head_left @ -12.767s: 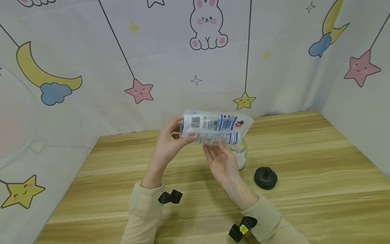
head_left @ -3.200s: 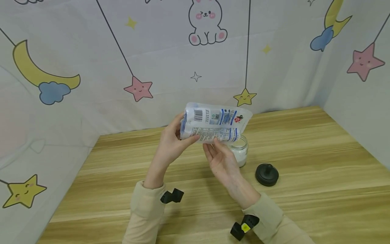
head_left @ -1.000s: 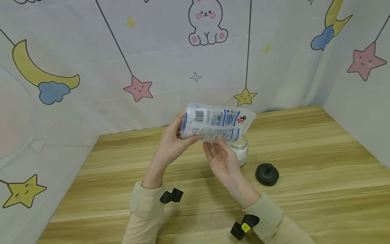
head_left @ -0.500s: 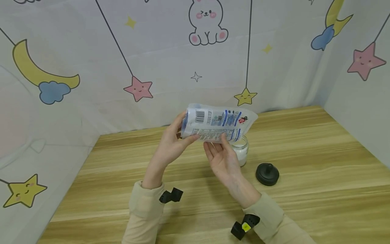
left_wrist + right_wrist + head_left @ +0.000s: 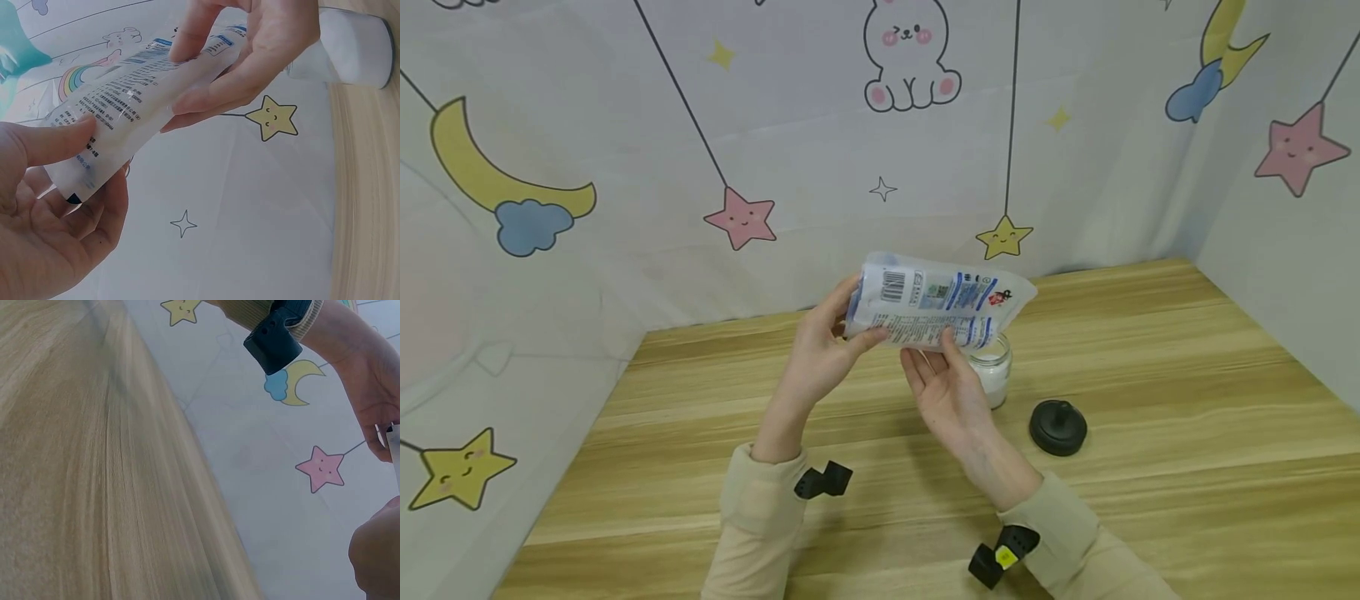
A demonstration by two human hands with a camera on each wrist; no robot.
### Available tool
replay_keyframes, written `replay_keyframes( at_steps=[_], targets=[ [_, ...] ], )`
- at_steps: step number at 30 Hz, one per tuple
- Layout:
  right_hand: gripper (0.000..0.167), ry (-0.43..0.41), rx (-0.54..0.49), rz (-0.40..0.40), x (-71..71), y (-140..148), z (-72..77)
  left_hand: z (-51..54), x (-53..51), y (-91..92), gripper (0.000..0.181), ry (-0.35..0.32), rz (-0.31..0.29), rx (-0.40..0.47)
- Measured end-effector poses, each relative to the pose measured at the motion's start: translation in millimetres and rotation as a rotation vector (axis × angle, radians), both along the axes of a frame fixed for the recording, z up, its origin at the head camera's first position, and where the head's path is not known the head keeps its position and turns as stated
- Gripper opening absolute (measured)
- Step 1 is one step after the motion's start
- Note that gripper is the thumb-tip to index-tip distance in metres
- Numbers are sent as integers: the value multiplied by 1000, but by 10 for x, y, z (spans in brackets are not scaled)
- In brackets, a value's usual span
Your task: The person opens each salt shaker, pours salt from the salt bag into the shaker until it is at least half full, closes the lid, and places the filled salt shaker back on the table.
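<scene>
A white plastic pouch (image 5: pixel 925 292) with blue print and a barcode is held up on its side over the table, its right end tilted slightly down above an open glass jar (image 5: pixel 996 385). My left hand (image 5: pixel 820 354) grips the pouch's left end, thumb on the printed face and fingers behind. From underneath, my right hand (image 5: pixel 953 404) holds it near the right end with the thumb on the front. White contents fill much of the jar, which the pouch and right hand partly cover. In the left wrist view, both hands hold the pouch (image 5: pixel 119 131). The pouch's mouth is not clearly visible.
A black round lid (image 5: pixel 1058 429) with a knob lies on the wooden table (image 5: pixel 1187 400), right of the jar. Behind the table hangs a white cloth (image 5: pixel 820 150) printed with stars, moons and a rabbit.
Compared with the oldest frame, the pouch sits slightly higher and further right. Over the last second its right end shifts a little right, and my right thumb moves slightly on the front.
</scene>
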State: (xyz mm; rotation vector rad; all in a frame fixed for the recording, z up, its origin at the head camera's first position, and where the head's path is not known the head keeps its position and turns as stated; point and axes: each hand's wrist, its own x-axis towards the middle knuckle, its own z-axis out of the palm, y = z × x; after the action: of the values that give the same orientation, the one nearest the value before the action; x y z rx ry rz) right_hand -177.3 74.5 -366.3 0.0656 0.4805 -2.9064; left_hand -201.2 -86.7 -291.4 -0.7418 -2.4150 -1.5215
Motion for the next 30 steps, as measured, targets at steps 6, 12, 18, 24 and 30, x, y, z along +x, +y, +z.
replay_keyframes(
  at_steps=[6, 12, 18, 24, 30],
  targets=[
    [32, -3, 5, 0, 8, 13, -21, -13, 24, 2, 67, -5, -11, -11],
    [33, -5, 1, -3, 20, 26, -40, -13, 54, 3, 71, -52, -26, -39],
    [26, 2, -28, 5, 34, 35, -56, -19, 59, 6, 74, -46, -27, -51],
    [29, 23, -24, 16, 30, 39, -66, -20, 66, 14, 72, -34, -21, -35],
    [31, 56, -15, 29, 29, 35, -66, -48, 59, 34, 70, 6, 6, -18]
  ],
)
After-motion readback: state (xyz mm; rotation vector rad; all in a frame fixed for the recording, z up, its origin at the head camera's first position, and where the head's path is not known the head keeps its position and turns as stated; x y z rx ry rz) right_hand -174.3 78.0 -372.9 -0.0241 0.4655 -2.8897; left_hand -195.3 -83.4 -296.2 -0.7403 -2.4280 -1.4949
